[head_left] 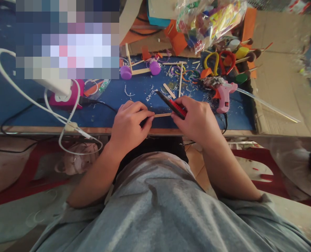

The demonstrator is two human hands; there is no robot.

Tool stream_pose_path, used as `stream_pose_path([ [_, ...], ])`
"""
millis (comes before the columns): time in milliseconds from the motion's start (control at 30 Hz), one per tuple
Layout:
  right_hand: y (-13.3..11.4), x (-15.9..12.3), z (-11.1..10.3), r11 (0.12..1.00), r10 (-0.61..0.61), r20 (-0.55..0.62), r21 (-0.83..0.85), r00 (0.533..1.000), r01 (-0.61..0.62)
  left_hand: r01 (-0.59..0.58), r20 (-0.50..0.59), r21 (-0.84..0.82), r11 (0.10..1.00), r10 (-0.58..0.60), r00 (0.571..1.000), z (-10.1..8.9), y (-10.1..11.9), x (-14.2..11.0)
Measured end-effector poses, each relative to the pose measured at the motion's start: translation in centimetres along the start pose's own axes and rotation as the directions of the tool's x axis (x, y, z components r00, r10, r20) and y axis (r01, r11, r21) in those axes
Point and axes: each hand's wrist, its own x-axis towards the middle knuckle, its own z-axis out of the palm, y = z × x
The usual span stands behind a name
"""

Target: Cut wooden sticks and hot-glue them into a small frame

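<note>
A thin wooden stick point(162, 114) lies level between my two hands at the table's front edge. My left hand point(130, 122) pinches its left end between thumb and fingertips. My right hand point(199, 119) is closed around a black and red utility knife point(178, 107), its dark tip angled up and left. The stick's right end reaches my right fingertips; whether they grip it too I cannot tell. Just beyond the knife lie a short flat popsicle stick point(169, 90) and a longer joined stick piece point(181, 78). A stick frame with purple bottle caps point(154, 68) rests farther back.
A pink glue gun point(226, 96) with a long clear glue stick point(268, 105) lies at the right by scissors point(227, 63). A magenta power socket point(66, 96) with a white cable point(3, 66) stands left. A plastic bag point(215, 21) and cardboard point(284, 70) lie beyond.
</note>
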Motion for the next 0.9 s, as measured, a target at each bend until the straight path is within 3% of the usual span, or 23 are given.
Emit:
stream_pose_path([
  [900,1.2,0.4,-0.7,0.999,0.033,-0.019,-0.002,0.999,-0.033,-0.014,-0.036,0.029,0.999,0.015,0.999,0.8,0.2,-0.1],
])
